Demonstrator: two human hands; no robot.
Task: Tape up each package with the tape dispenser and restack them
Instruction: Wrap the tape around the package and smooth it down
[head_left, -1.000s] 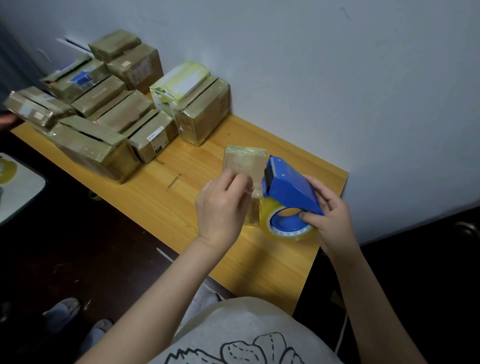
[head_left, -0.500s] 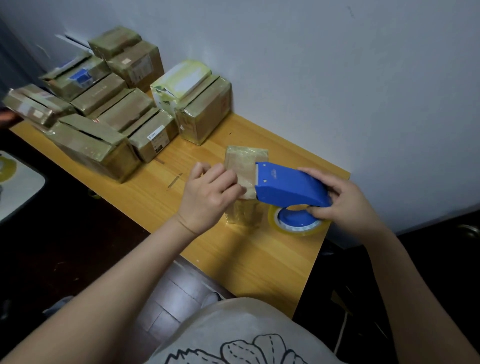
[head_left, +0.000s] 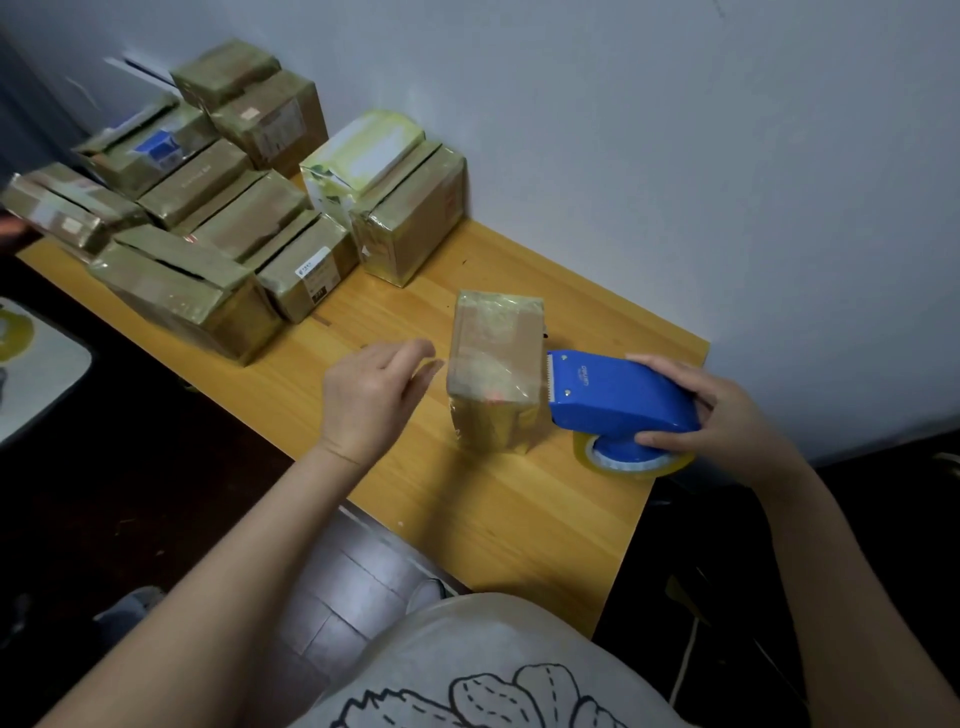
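The single head-worn view looks steeply down and forward, close above the wooden table (head_left: 467, 519), with the wall (head_left: 675, 156) toward one o'clock.

brown taped package (head_left: 493, 364) upright on table | blue tape dispenser (head_left: 618, 397) touching its right edge
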